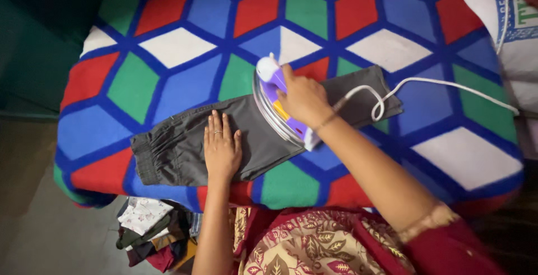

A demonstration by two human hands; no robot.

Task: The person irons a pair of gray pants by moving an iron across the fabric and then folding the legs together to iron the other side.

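Meanwhile, the right hand (302,97) grips a purple-and-white iron (278,104) on grey trousers (185,140) spread over a bright diamond-patterned blanket (168,45). The left hand (221,149) lies flat and open on the trousers, holding nothing. A white sack (518,40) with a blue printed label sits at upper right.

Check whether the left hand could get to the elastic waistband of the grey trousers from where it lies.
Probably yes: the left hand lies flat on the grey trousers, nothing between it and the waistband.

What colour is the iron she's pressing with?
The iron is purple and white with a yellow strip, seen in the head view.
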